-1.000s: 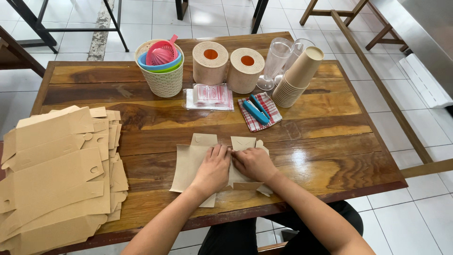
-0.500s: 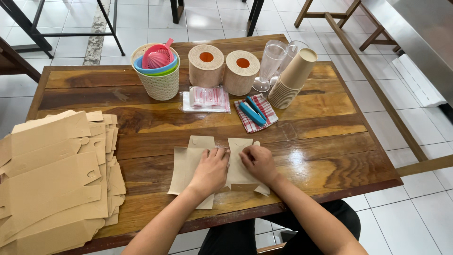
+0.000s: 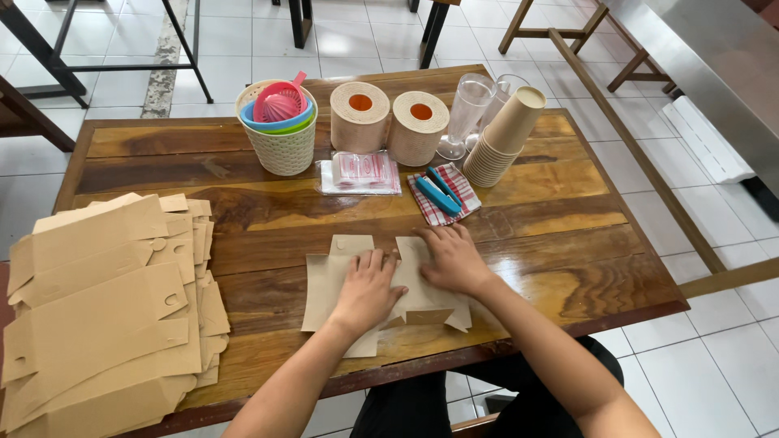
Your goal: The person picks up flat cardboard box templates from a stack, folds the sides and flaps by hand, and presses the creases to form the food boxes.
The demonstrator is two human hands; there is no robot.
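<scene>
Pressing flat cardboard box blank (image 3: 341, 280) at lower centre: your left hand (image 3: 369, 288) and right hand (image 3: 450, 259) lie open-palmed, gripping nothing; cardboard stack (image 3: 105, 316) lower left.

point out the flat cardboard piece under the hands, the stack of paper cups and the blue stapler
flat cardboard piece (image 3: 331, 280), head view, on its bare left panel beside the left hand
stack of paper cups (image 3: 505, 136), head view, on the side of the tilted stack
blue stapler (image 3: 439, 193), head view, on the middle of its body
</scene>
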